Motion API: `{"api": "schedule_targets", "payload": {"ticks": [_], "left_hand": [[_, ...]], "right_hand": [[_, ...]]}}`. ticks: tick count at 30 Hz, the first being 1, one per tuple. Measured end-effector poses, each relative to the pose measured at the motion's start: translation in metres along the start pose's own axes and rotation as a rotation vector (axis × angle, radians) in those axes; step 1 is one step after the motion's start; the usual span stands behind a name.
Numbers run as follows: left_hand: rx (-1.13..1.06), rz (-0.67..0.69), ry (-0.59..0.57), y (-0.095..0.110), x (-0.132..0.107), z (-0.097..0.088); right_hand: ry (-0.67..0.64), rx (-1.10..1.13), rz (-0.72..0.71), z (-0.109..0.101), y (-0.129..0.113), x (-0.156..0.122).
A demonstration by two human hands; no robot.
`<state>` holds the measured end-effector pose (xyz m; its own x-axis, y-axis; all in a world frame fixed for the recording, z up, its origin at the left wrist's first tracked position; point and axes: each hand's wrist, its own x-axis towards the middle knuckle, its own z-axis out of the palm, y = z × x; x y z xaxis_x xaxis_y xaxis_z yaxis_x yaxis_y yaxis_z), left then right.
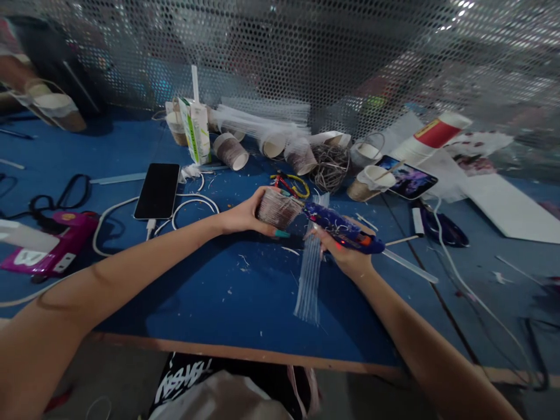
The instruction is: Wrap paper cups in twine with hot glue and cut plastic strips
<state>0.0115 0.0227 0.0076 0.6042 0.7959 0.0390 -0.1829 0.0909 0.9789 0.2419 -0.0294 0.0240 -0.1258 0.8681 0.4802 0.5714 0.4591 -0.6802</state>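
Brown cup [278, 210] is tilting right of the black phone [157, 191], the left hand [245, 217] clasping it by its sides, and farther right the right hand [346, 256] is gripping a blue glue gun [335, 221]

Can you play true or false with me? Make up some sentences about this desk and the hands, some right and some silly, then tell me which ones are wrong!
1. The left hand holds a small wrapped cup. True.
2. The right hand holds a pair of scissors. False: the right hand holds a blue glue gun.
3. A white cable is plugged into the phone with the black screen. True.
4. The green and white carton lies flat on its side. False: the carton stands up.
5. A see-through, ridged strip lies on the blue table. True.
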Motion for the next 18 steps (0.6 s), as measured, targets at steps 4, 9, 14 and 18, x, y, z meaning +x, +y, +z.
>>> {"api": "schedule_targets", "payload": {"ticks": [4, 9, 14, 18], "left_hand": [[-0.046, -0.003, -0.017, -0.001, 0.000, -0.001], [-0.041, -0.052, -0.021, 0.004, -0.003, 0.000], [-0.041, -0.045, -0.039, 0.005, -0.004, 0.000], [-0.015, -0.018, -0.040, 0.002, -0.001, 0.001]], "right_hand": [[-0.138, -0.056, -0.092, -0.003, 0.000, 0.003], [-0.047, 0.010, 0.043, 0.001, 0.008, 0.003], [-0.042, 0.094, 0.153, -0.002, 0.017, 0.003], [-0.156, 0.011, -0.002, -0.004, 0.006, 0.005]]}}
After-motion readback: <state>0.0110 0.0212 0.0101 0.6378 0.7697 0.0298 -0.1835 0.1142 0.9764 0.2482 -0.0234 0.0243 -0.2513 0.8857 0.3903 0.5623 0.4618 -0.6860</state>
